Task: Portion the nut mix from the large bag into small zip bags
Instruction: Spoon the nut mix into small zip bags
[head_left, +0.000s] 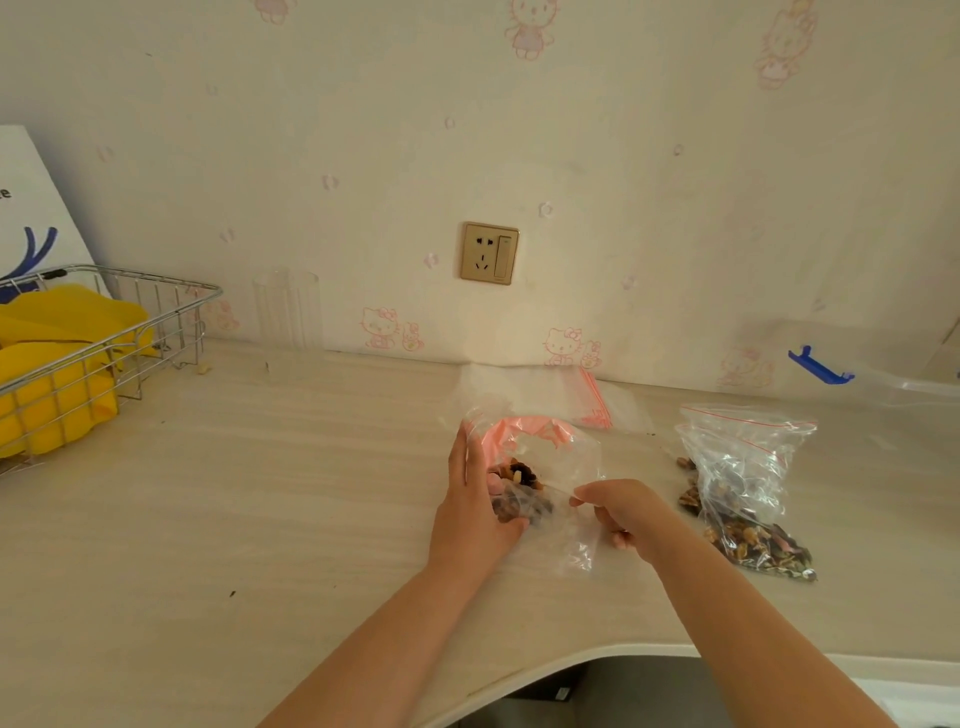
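At the centre of the head view, a little toward four o'clock, we have a small zip bag (540, 483) lying on the counter (260, 493) with a dark clump of nut mix (519, 488) gathered inside it. Our left hand (478, 499) cups the bag's nine o'clock side, fingers curled round the plastic where the nuts sit, while our right hand (618, 512) pinches the clear film at its three o'clock edge; the hands stand a little apart, each clamped on the same bag. The large bag (743, 483) lies at three o'clock from our hands, slumped on its side with its red-striped mouth crumpled toward twelve and nuts pooled at its five o'clock end; a few nuts seem to lie loose on the counter beside it. Spare zip bags (592, 395) lie flat at twelve o'clock near the wall. We judge the step to be settling this portion and closing the seal. To do it well, we should shake the nuts down away from the zip track, press out the air, then run thumb and finger along the strip from one end to the other, since a crumb caught in the track would likely leave it open. At nine o'clock a wire basket (171, 332) holds something yellow, with a clear glass (287, 317) beside it.
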